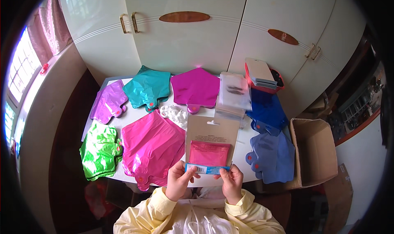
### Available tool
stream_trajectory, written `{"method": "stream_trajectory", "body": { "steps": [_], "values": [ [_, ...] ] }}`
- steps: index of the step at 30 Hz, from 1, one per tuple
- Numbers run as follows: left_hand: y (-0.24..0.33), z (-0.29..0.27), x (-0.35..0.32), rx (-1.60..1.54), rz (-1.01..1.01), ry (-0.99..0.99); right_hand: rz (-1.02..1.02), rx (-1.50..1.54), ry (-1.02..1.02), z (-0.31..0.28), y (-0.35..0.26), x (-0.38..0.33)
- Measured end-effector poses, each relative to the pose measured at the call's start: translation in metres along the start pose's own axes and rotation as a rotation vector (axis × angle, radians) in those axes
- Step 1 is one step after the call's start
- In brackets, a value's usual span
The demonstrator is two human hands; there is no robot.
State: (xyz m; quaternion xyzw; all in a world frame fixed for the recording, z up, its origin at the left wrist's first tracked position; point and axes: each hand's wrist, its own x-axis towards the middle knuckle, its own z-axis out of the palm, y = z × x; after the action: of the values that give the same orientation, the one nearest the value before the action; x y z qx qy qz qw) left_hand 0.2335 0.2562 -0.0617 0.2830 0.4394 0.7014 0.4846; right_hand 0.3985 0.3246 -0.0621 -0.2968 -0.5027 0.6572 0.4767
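Note:
Both my hands grip a brown cardboard hanger card (211,130) with a folded pink foil piece (209,155) on its face. My left hand (179,180) pinches the lower left corner, with the thumb on the card's blue-and-white bottom strip (208,169). At the lower right corner my right hand (232,182) is closed the same way. The card is held above the table's near edge, hanger slot at the far end. Just left of it lies a stack of large pink foil balloons (152,145), flat. A coil of white ribbon or string (174,115) sits behind the card.
Flat foil balloons lie around the white table: green (99,151), lilac (108,101), teal (147,87), magenta (196,88), dark blue (267,110) and grey-blue (271,156). Clear plastic sleeves (234,92) are stacked at the back. A red basket (280,82) holds cards; an open carton (314,152) stands right.

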Motion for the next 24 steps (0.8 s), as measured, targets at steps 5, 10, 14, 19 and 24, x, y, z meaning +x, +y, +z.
{"method": "stream_trajectory", "body": {
  "steps": [5,10,14,19,24],
  "values": [
    [0.012,0.004,0.002,-0.069,-0.115,0.008,0.016,-0.016,0.001,0.0,0.001,-0.001],
    [0.003,0.006,-0.002,-0.026,-0.004,0.041,0.041,-0.043,0.03,-0.001,0.005,0.001],
    [0.002,0.008,-0.002,0.002,0.032,0.047,0.04,-0.019,0.033,-0.001,0.006,0.003],
    [0.004,0.006,-0.002,0.006,0.0,0.088,0.038,-0.024,-0.051,-0.002,0.003,0.005],
    [-0.003,-0.002,0.004,-0.032,-0.042,0.134,-0.163,-0.028,-0.12,-0.003,0.0,0.013]
  ]
}}
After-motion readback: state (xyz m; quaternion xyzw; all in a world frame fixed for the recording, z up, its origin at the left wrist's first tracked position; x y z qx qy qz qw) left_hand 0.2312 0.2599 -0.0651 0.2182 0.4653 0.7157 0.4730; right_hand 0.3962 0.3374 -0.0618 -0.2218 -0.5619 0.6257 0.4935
